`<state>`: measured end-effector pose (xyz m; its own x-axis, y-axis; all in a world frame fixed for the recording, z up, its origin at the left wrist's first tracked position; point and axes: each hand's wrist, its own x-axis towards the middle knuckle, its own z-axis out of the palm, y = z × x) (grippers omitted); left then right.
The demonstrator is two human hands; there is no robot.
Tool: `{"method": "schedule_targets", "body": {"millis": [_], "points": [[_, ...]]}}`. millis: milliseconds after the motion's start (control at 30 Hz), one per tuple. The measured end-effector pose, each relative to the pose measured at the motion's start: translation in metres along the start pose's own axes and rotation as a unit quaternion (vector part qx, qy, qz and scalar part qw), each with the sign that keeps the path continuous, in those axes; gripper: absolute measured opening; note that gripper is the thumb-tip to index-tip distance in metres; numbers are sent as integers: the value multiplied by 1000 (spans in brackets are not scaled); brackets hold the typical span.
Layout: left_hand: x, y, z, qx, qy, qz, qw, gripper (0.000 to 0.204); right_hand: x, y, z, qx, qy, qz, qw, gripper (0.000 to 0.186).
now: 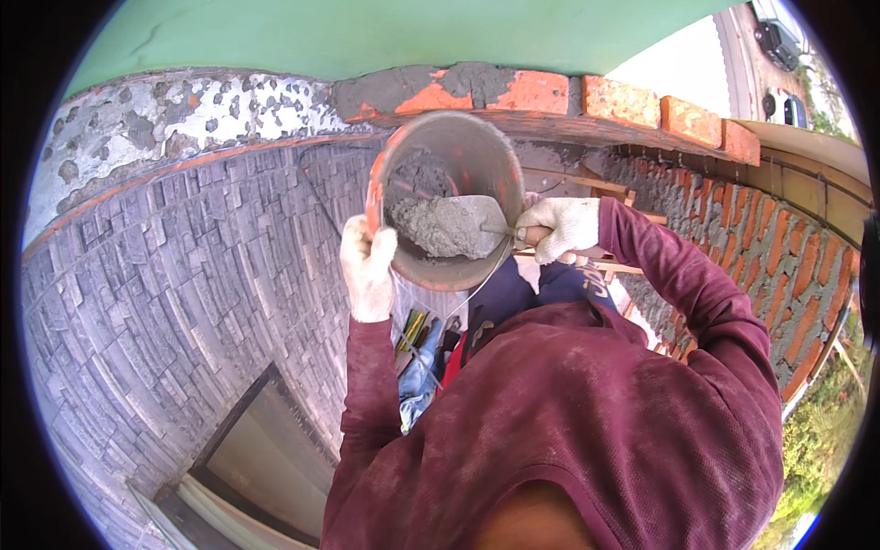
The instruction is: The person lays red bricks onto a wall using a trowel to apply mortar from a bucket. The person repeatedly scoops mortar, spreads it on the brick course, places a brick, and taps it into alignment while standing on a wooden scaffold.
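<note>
An orange bucket [501,151], grey with mortar inside, is tilted so that its mouth faces up toward me. My left hand [368,266], in a white knit glove, grips the bucket's left rim. In my gloved right hand [559,229] is a trowel [486,223], held by its wooden handle. The trowel's blade lies inside the bucket, loaded with wet grey mortar [438,226]. More mortar [417,174] clings to the bucket's inner wall. A thin wire handle hangs from the bucket's near side.
Beyond the bucket runs a wall top with orange bricks [623,101] and smeared mortar, below a green surface [367,37]. Grey stone cladding [183,266] covers the left side. On the right stands a rough brick wall [779,247]. Wooden pieces [596,183] show beneath the bucket.
</note>
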<state>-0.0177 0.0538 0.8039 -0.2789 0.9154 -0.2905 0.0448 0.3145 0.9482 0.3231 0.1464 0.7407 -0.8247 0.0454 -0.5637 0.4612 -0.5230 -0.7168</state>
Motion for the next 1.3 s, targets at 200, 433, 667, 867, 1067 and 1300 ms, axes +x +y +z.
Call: {"method": "schedule_targets", "body": {"millis": [200,433,667,867,1067,1300], "points": [[-7,-66,8,-126,57,-44,989,18,-43,-17,-51,56,10,9,998,48],[-51,-79,-16,-7,131,-120,984,14,-73,-56,-113,-360,350,71,862,44],[-90,-99,-36,-43,230,-145,961,15,-10,60,-185,-620,530,46,577,40],[-135,-117,-52,-30,291,-147,945,16,-15,53,-136,-356,495,84,788,65],[-131,-121,-51,6,268,-174,947,16,52,29,-150,-383,416,210,798,44],[-138,-98,-48,69,229,-203,950,16,0,116,-194,-340,478,173,791,51]]}}
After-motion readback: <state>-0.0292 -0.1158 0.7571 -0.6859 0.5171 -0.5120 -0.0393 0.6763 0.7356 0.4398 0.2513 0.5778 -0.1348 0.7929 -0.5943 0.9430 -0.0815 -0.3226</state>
